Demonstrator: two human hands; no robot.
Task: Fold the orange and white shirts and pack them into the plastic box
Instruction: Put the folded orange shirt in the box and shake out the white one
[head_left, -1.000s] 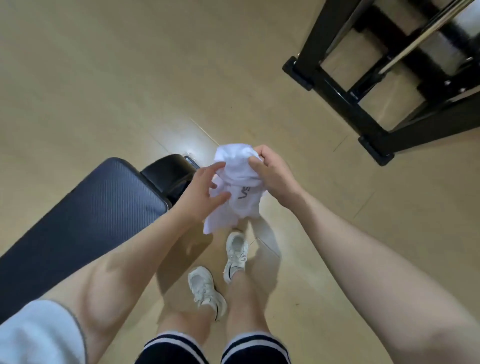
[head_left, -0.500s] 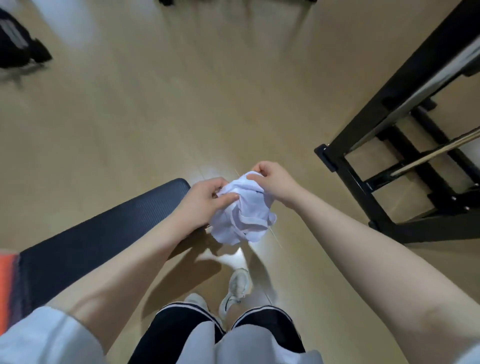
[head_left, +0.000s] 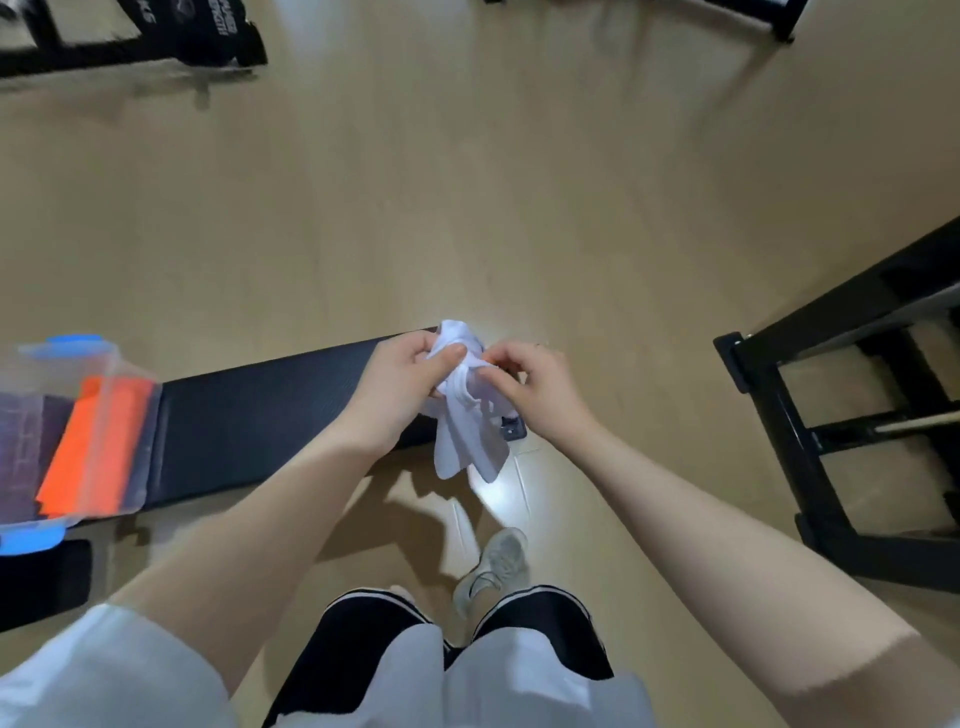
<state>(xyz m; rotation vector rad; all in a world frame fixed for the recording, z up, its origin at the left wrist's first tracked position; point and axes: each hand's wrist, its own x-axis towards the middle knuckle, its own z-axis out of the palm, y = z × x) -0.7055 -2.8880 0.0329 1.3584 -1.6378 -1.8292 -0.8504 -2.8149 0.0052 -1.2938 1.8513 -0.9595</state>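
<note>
A bunched white shirt (head_left: 470, 436) hangs in the air over the right end of a dark padded bench (head_left: 249, 421). My left hand (head_left: 400, 384) grips its upper left part, and my right hand (head_left: 530, 384) pinches it just to the right. Loose ends of the cloth dangle below both hands. A clear plastic box (head_left: 111, 364) with blue latches stands on the bench's left end. The folded orange shirt (head_left: 93, 447) lies inside it.
A black metal rack (head_left: 810, 441) stands on the wooden floor at the right. More black gym frames (head_left: 130, 47) sit at the far left and along the top edge. My legs and one white shoe (head_left: 493, 566) are below the hands.
The view has tilted up and swung left, bringing the plastic box with the orange shirt into sight. Both hands have kept hold of the white shirt, which now hangs longer below them.
</note>
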